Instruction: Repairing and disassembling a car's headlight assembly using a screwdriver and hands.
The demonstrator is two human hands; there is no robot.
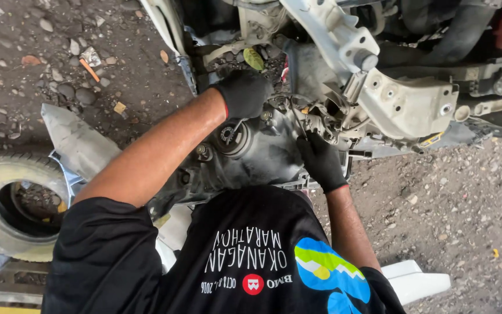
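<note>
Gravel ground (460,209) all around, and dead centre sits the grimy engine block (262,154), the landmark here. Above and right of the block, a white metal bracket (408,104). Far left of the block lies a worn tyre (7,203). Left hand (242,93), black-gloved, is curled shut around a slim tool (235,127) at the block's upper edge. Right hand (321,160), gloved too, presses fingers together on the block's right side, against a thin wire (296,119).

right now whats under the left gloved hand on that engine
A slim metal tool pokes out below the left hand, toward a round pulley on the grimy engine. The glove hides its handle.
</note>
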